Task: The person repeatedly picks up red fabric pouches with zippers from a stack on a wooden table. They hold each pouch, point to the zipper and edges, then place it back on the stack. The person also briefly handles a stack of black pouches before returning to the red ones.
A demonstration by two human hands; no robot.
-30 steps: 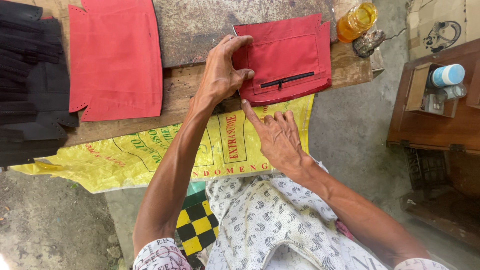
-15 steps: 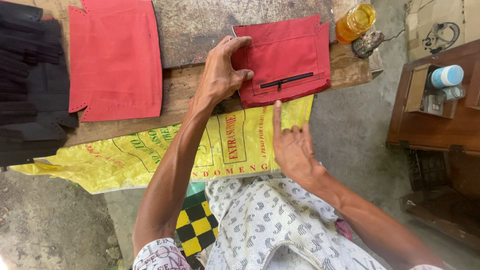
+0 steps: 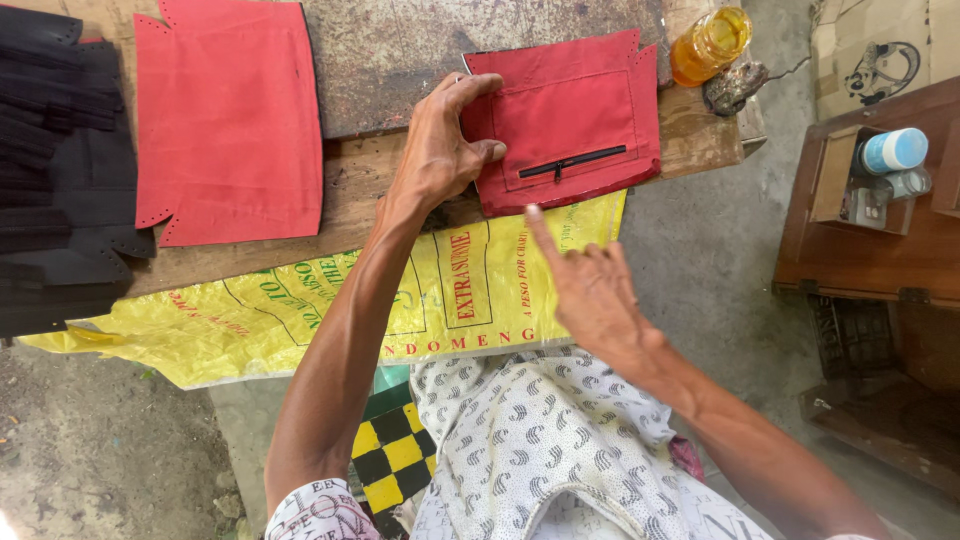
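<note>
The right hand has risen from its lower position half a second ago, its forefinger now extended and the tip arriving at the near edge of the red zip panel. The left hand has not shifted; it rests on the panel's left edge as before.

The panel lies flat at the near edge of the table, its black zip closed and facing up, its lower edge overhanging a yellow printed sack that drapes below. The left fingers are spread and pressed flat on the fabric, pinning rather than gripping. The right fingers are loosely curled apart from the forefinger, and hold nothing.

A larger plain red piece lies well apart to the left, beside a stack of black pieces. An amber bottle stands just beyond the panel's far right corner.

Assessment: the work appears to be at the stage of steadying and checking the panel's lower edge. The next move would call for the forefinger to press or run along that edge while the left hand keeps the panel from sliding.
</note>
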